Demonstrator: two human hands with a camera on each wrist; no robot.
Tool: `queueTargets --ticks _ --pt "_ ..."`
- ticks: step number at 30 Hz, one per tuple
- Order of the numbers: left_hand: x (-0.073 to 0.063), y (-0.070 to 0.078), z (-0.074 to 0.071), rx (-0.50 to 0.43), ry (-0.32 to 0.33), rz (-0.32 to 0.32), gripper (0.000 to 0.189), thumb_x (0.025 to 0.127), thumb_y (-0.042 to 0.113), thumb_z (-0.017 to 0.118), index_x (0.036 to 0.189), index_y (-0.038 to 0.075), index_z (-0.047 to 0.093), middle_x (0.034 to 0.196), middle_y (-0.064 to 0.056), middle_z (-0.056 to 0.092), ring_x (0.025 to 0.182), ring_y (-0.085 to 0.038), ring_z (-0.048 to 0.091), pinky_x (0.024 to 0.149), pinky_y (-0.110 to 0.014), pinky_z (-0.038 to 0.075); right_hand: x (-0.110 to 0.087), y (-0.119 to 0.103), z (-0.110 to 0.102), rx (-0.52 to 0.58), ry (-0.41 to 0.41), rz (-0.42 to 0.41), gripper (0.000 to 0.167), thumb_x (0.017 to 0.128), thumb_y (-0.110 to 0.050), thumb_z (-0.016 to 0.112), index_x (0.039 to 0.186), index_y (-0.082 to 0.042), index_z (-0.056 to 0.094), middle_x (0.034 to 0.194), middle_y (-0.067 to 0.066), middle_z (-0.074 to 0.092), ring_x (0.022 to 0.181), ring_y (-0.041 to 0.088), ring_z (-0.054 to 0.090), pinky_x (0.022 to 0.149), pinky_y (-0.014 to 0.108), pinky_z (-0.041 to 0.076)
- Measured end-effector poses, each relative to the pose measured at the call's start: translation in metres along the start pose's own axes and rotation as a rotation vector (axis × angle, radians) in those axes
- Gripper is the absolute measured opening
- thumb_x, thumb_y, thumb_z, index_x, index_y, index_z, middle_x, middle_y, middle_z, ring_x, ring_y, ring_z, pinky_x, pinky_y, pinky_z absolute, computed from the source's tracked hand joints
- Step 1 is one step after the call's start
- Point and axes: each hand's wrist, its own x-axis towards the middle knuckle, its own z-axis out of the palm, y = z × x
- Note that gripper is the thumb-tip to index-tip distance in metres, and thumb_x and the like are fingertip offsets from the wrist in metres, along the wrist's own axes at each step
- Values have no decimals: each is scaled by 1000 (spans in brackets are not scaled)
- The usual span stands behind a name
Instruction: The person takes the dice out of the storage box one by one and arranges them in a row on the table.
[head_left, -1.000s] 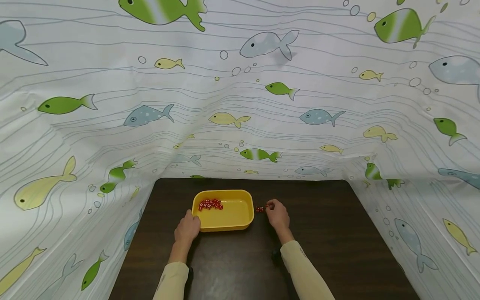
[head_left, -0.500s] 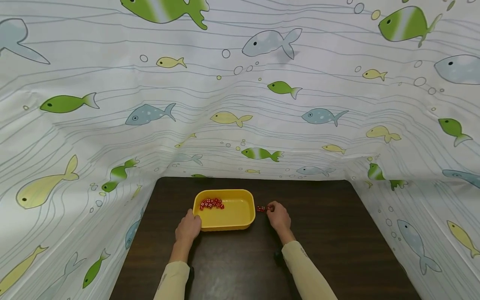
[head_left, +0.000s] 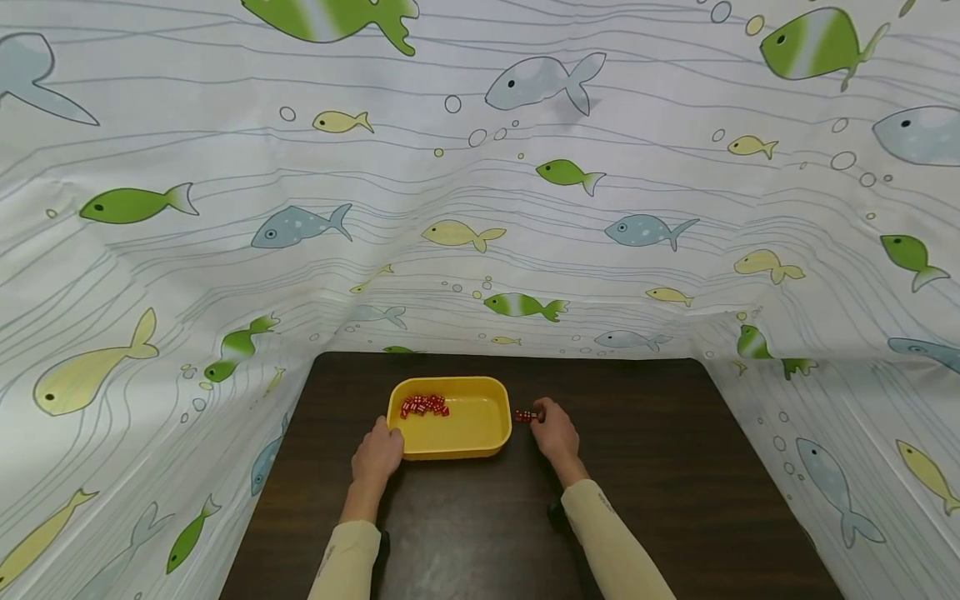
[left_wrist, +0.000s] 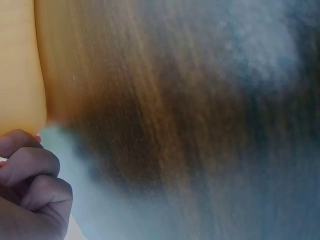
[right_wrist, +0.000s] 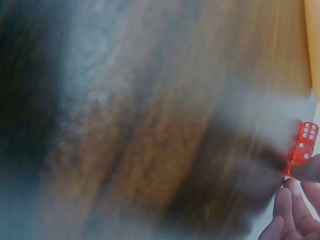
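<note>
A yellow plastic tray (head_left: 453, 442) stands on the dark table, with several red dice (head_left: 424, 406) piled toward its back left corner. My left hand (head_left: 377, 452) grips the tray's front left edge. In the left wrist view, the fingers (left_wrist: 37, 170) are curled at the tray's end. Just right of the tray, a short row of red dice (head_left: 522, 416) with white pips lies on the table. With thumb and fingertips, my right hand (head_left: 557, 431) pinches the die (right_wrist: 289, 169) at the row's right end. That die is partly hidden by the fingers, beside dice showing two and six.
The dark wood-grain table (head_left: 465, 533) extends around the tray to both sides and toward me. A white sheet (head_left: 420, 300) printed with fish hangs behind the table and along its left and right sides.
My right hand has shifted slightly at the row's right end, bringing its die close against the others. The left hand stays on the tray; the whole view has shifted slightly.
</note>
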Motion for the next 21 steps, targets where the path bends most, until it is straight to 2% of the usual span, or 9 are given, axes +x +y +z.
queueTargets --ticks 8,12,17,21 --pt "-1 2 -1 -7 -2 10 53 107 29 36 146 -6 46 116 -25 65 88 -34 61 83 -55 50 -3 5 -2 50 14 37 40 102 -14 60 142 -18 66 107 5 72 66 19 55 58 36 38" --pt "-1 3 -1 -19 -5 7 54 107 29 36 150 -3 42 122 -26 65 92 -35 61 85 -56 49 -3 5 -3 90 70 50 36 106 -18 56 141 -19 66 108 8 74 59 19 52 53 35 37" --pt "-1 4 -1 -35 -9 5 59 108 29 35 159 0 35 136 -28 63 102 -38 64 93 -62 49 -2 -8 -6 138 153 4 33 104 -20 61 136 -17 68 113 7 75 63 20 55 57 36 40" --pt "-2 2 0 -39 -14 1 59 108 29 35 160 1 34 137 -28 62 103 -38 64 95 -64 49 -4 -26 -6 162 174 -39 31 103 -20 63 133 -17 69 111 6 76 66 19 56 61 36 43"
